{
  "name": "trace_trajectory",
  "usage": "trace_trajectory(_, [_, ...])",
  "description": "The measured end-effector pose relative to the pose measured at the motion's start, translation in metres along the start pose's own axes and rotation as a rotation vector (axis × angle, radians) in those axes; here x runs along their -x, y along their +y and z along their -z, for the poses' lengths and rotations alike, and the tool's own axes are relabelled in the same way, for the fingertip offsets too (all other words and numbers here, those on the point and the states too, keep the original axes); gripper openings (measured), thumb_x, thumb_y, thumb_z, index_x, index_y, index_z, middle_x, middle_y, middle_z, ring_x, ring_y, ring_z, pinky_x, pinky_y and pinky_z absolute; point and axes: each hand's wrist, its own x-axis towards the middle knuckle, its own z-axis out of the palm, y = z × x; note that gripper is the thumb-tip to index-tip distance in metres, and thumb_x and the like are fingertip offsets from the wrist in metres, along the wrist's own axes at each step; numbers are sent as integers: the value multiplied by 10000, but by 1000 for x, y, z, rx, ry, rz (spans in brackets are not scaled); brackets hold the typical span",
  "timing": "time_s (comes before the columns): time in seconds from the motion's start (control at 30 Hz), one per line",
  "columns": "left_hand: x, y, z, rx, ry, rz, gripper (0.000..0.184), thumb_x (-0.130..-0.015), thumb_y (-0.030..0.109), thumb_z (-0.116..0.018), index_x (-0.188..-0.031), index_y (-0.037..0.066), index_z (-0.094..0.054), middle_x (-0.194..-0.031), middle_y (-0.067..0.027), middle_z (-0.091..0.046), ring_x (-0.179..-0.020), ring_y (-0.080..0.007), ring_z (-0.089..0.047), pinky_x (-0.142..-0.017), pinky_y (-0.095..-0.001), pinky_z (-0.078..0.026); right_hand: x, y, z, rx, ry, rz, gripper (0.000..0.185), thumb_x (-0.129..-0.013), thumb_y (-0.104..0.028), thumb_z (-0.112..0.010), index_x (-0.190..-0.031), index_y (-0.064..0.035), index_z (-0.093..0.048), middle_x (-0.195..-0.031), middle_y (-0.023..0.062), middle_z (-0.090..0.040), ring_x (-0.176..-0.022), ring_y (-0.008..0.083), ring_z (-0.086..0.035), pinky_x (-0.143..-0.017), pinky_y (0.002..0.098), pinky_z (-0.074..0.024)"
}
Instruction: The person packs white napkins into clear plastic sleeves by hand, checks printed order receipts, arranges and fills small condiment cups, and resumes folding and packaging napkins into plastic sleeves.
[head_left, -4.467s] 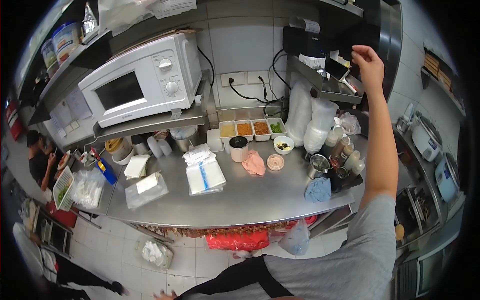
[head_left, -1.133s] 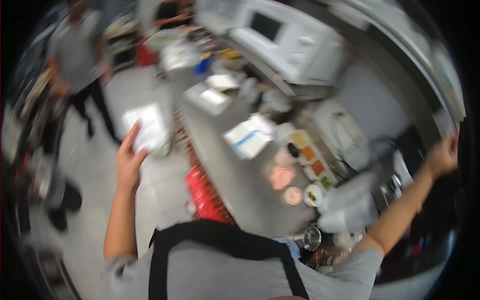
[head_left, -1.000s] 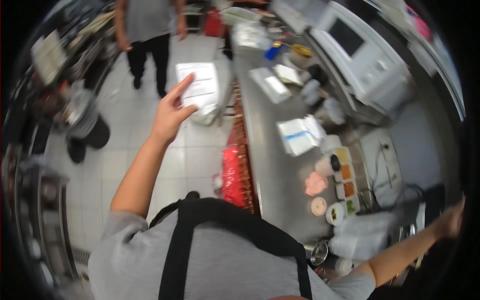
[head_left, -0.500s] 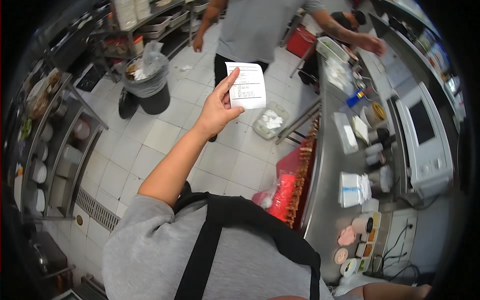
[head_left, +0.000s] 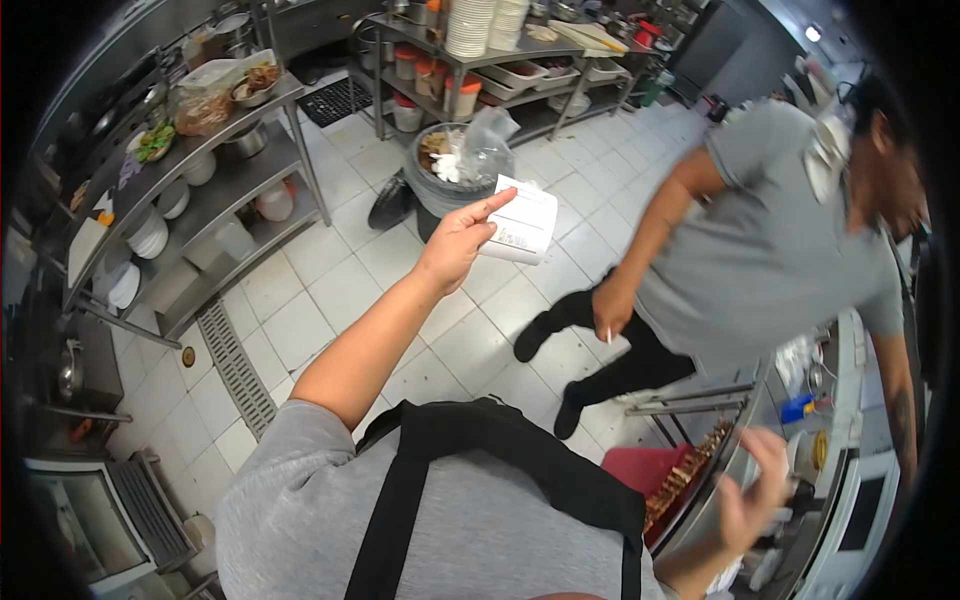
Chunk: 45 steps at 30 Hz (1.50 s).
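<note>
My left hand (head_left: 455,245) is stretched out in front of me, pinching a white printed receipt (head_left: 528,228) between thumb and fingers. The slip's print is too small to read. At the lower right, my right hand (head_left: 752,490) is raised with its fingers apart and nothing in it, slightly blurred. It is over the edge of the steel counter, near a row of skewers (head_left: 688,474) above a red bin (head_left: 640,468).
A co-worker in a grey shirt (head_left: 740,260) stands at the right, one arm reaching toward the counter. Beyond the receipt is a lined trash bin (head_left: 430,205). A steel shelf (head_left: 265,165) with bowls stands left, a floor drain (head_left: 238,370) beside it. A microwave (head_left: 860,510) is lower right.
My view has turned left, bringing more of the shelves in. The co-worker has come closer on the right. My right hand has risen into view; my left still holds the receipt.
</note>
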Motion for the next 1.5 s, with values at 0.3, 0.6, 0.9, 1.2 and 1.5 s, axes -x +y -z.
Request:
trace_trajectory(0.3, [-101, 6, 53, 102, 163, -34, 625, -813, -127, -391, -1419, 1, -309, -1442, -119, -348, -1301, -169, -370, -1048, -258, -302, 16, 175, -325, -503, -916, -631, 475, -755, -182, -705, -1194, -59, -572, -1097, 197, -600, -1007, 365, -582, -873, 394, -465])
trace_trajectory(0.6, [-235, 22, 88, -86, 257, -55, 653, -808, -72, -415, -1435, 90, -329, -1362, -33, -455, -773, 13, -418, -554, -153, -292, -144, 306, -435, -238, -955, -417, 479, -756, -293, -715, -1165, -78, -588, -1006, 186, -634, -944, 354, -604, -826, 404, -478])
trace_trajectory(0.9, [-368, 0, 118, 7, 254, -160, 643, -811, -136, -394, -1428, 16, -301, -1388, -123, -420, -1228, -162, -452, -1027, -268, -328, -476, 270, -434, -725, -636, -146, 454, -813, -186, -684, -1233, -78, -547, -1095, 106, -622, -952, 210, -590, -795, 329, -488])
trace_trajectory(1.2, [-540, -76, 136, 5, 282, -75, 602, -771, -146, -459, -1352, -7, -386, -1353, -135, -433, -1253, -213, -428, -1056, -337, -335, -502, 459, -531, -698, -705, -498, 490, -783, -317, -717, -1193, -86, -585, -1070, 95, -632, -843, 195, -592, -760, 311, -494])
trace_trajectory(1.5, [-662, -261, -19, 108, -300, 390, 692, -753, -75, -657, -1339, 41, -307, -1170, -111, -555, -1120, -187, -529, -930, -322, -446, -516, 520, -477, -1887, 296, -933, 377, -853, -103, -640, -1212, -87, -525, -1179, 101, -572, -1069, 198, -559, -839, 371, -496])
